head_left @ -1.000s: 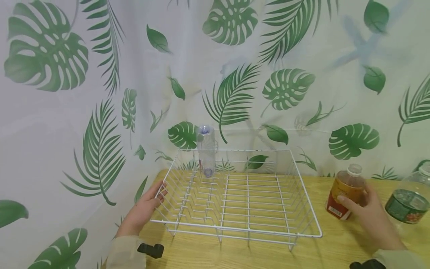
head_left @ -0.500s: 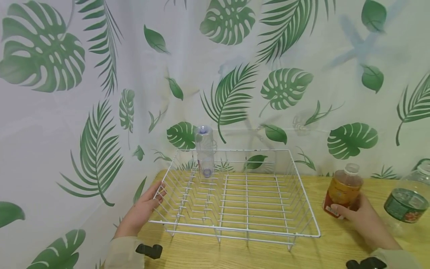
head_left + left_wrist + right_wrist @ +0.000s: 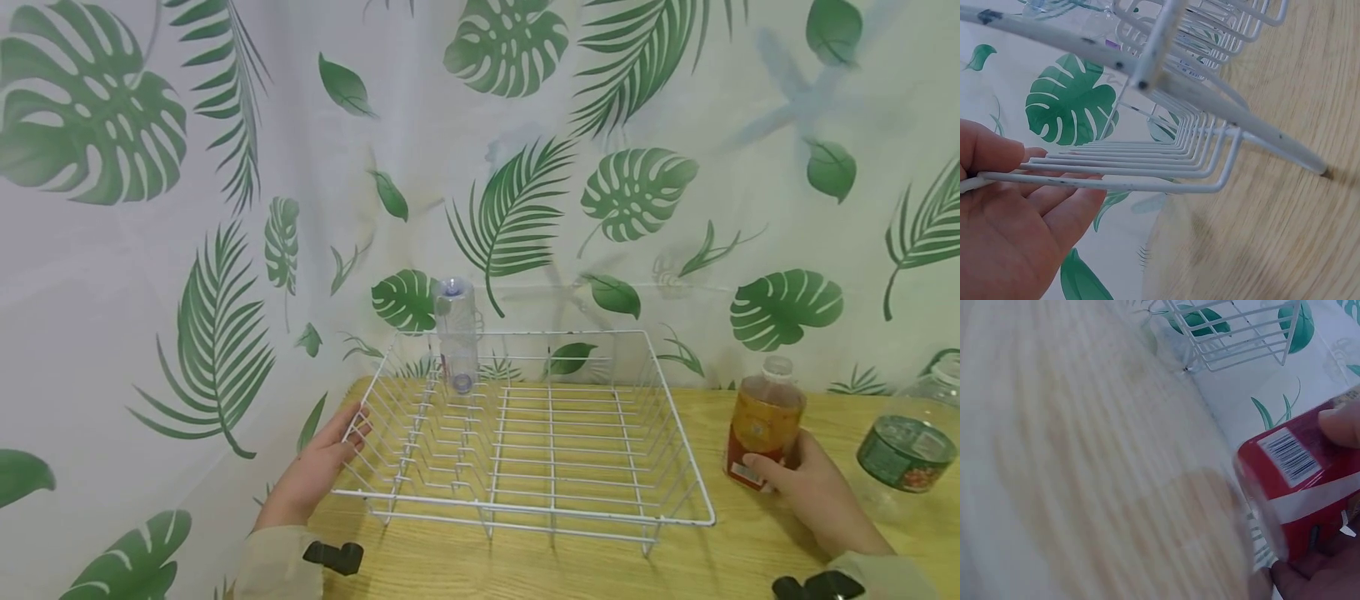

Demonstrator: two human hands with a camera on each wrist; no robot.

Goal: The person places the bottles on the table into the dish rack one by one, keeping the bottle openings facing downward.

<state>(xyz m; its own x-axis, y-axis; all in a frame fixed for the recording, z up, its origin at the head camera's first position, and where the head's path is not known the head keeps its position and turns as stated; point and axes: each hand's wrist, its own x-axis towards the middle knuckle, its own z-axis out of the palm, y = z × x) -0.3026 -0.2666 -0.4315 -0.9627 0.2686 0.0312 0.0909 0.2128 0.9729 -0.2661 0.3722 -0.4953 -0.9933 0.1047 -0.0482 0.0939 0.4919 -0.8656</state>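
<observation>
A white wire dish rack (image 3: 555, 425) stands on the wooden table. My left hand (image 3: 318, 467) is at its left side; in the left wrist view the thumb (image 3: 991, 150) lies over the rim wire and the fingers (image 3: 1079, 206) are behind the side wires, pinching it. To the right of the rack, my right hand (image 3: 821, 487) grips the lower part of a plastic bottle (image 3: 763, 425) with an orange and red label. The bottle is upright, and its barcode (image 3: 1289, 457) shows in the right wrist view. The palm side of its label is hidden by the hand.
A clear bottle (image 3: 456, 333) with a bluish top stands in the rack's back left. Beyond my right hand is a larger clear bottle (image 3: 907, 450) with a green label. The leaf-print curtain (image 3: 525, 167) hangs behind and to the left of the table (image 3: 435, 567).
The orange and red bottle has shifted slightly left and stands straighter. My right hand has slid lower on it. The left hand and rack have stayed in place.
</observation>
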